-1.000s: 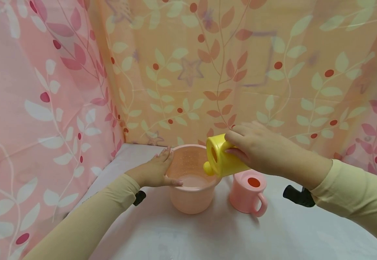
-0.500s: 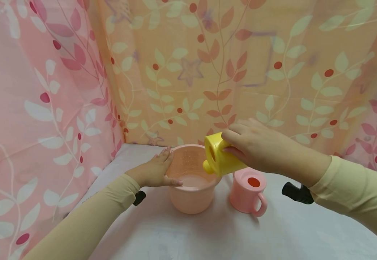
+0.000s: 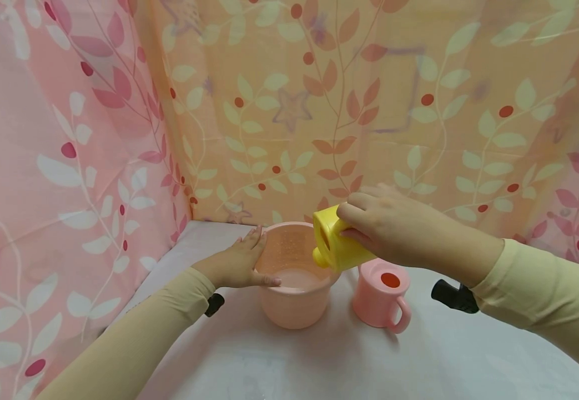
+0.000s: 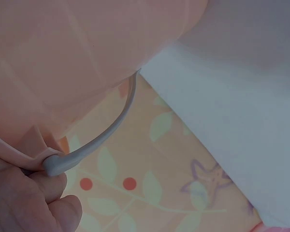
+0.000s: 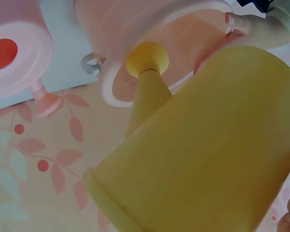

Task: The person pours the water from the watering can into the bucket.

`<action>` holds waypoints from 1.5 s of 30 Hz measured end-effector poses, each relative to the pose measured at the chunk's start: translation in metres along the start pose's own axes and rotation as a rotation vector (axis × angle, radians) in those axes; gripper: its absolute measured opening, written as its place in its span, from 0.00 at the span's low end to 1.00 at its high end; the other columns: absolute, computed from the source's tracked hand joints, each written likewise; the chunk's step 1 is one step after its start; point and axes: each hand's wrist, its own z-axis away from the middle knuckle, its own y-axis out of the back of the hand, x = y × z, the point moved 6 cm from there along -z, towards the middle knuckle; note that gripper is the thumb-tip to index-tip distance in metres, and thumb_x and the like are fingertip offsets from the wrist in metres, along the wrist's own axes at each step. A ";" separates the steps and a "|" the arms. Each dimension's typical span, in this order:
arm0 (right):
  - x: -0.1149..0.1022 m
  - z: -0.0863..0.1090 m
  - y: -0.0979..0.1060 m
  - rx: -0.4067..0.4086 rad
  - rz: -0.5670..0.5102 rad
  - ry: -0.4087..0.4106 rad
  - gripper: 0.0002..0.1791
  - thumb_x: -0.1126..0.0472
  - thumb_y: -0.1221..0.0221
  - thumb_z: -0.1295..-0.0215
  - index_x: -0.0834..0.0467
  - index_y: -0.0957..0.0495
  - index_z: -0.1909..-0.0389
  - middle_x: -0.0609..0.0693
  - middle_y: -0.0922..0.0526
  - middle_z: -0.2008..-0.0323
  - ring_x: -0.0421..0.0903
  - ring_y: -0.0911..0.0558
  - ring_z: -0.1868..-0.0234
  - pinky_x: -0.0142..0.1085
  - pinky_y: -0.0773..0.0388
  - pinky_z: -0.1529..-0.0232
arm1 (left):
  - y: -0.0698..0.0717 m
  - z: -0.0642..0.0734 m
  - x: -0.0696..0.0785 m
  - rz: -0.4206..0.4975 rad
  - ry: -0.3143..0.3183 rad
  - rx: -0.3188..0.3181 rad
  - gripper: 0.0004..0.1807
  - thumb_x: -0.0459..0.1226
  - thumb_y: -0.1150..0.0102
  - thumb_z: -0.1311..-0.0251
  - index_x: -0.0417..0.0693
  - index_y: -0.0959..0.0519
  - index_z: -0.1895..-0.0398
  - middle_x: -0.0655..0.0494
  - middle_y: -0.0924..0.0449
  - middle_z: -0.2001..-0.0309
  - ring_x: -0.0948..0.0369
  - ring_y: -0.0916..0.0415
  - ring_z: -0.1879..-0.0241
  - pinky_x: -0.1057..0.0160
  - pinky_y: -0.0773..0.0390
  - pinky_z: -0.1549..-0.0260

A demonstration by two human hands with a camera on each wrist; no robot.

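Note:
My left hand (image 3: 234,265) holds the left rim of a pink plastic bucket (image 3: 294,311), thumb lying over the edge. In the left wrist view, curled fingers (image 4: 53,193) sit under the rim beside the grey bail handle (image 4: 101,137). My right hand (image 3: 389,225) grips a yellow toy watering can (image 3: 349,253) by its handle, which the fingers mostly hide. The can is tipped left, its round spout head (image 5: 147,59) over the bucket's opening in the right wrist view. Droplets dot the inner wall; no stream is clearly visible from the spout.
A pink toy watering can (image 3: 376,297) stands upright on the white tabletop (image 3: 289,366), just right of the bucket. Leaf-patterned curtains (image 3: 279,111) enclose the back and sides. Black wrist camera mounts show below both wrists.
My right hand has shifted slightly left with the yellow watering can, which is tipped a bit further over the bucket. The left hand, the bucket and the pink can have stayed put.

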 end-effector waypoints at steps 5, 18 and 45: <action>-0.001 0.000 -0.001 -0.002 0.017 0.014 0.13 0.62 0.34 0.49 0.55 0.32 0.74 0.45 0.32 0.77 0.44 0.33 0.74 0.36 0.36 0.67 | 0.000 0.000 0.000 0.002 -0.005 0.006 0.66 0.74 0.55 0.58 0.34 0.60 0.30 0.39 0.71 0.29 0.50 0.69 0.30 0.48 0.58 0.34; 0.000 -0.001 -0.003 -0.020 0.038 0.028 0.13 0.62 0.34 0.49 0.56 0.32 0.74 0.46 0.30 0.76 0.44 0.32 0.73 0.35 0.35 0.67 | -0.002 -0.001 -0.001 0.001 0.002 0.004 0.66 0.74 0.55 0.59 0.34 0.60 0.30 0.40 0.71 0.29 0.51 0.70 0.30 0.48 0.58 0.34; 0.010 0.013 0.007 0.096 -0.016 0.004 0.16 0.64 0.31 0.55 0.55 0.31 0.73 0.45 0.30 0.76 0.44 0.30 0.72 0.37 0.32 0.69 | -0.001 -0.001 0.000 0.012 -0.001 0.003 0.66 0.74 0.54 0.58 0.34 0.61 0.30 0.39 0.71 0.29 0.51 0.70 0.30 0.48 0.58 0.35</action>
